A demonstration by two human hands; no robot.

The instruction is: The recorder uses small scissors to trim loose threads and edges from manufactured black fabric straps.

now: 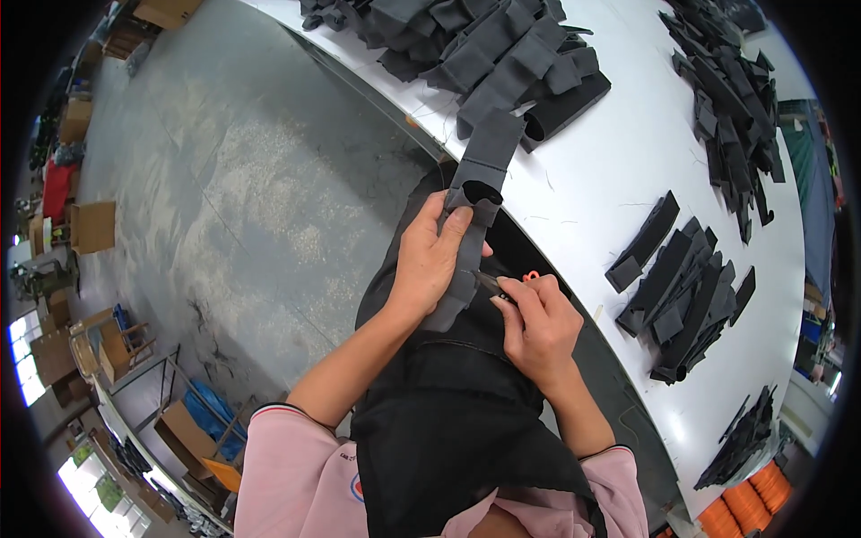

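The left hand (429, 260) holds a dark gray cloth strip (491, 160), with the thumb and fingers clamped on it. The strip is over the person's lap, by the near edge of the worktop (574, 179). Its top end reaches up to a big heap of gray cloth strips (484, 54); I cannot tell if it is joined to them. One part of the strip curls up into a loop. The right hand (543, 323) has its fingers closed around small thread snips (487, 282) with a red-orange ring (531, 276). The tip of the snips is right at the strip's side.

Over on the left of the room, a brown cardboard box (92, 227) sits on the floor (233, 215); I cannot tell what is in it. Lower down, a blue plastic bag (215, 417) is at another cardboard box (179, 435).

The worktop is white, with bits of thread on it. The big heap is by the near edge. A long pile (731, 108) lies along the far edge, a small bunch (686, 291) lies in between, and a dark pile (744, 439) is near the right-hand corner. Orange rolls (749, 502) are just past that corner. The floor is gray with pale, worn patches. Bright windows (103, 493) shine at the lower left.
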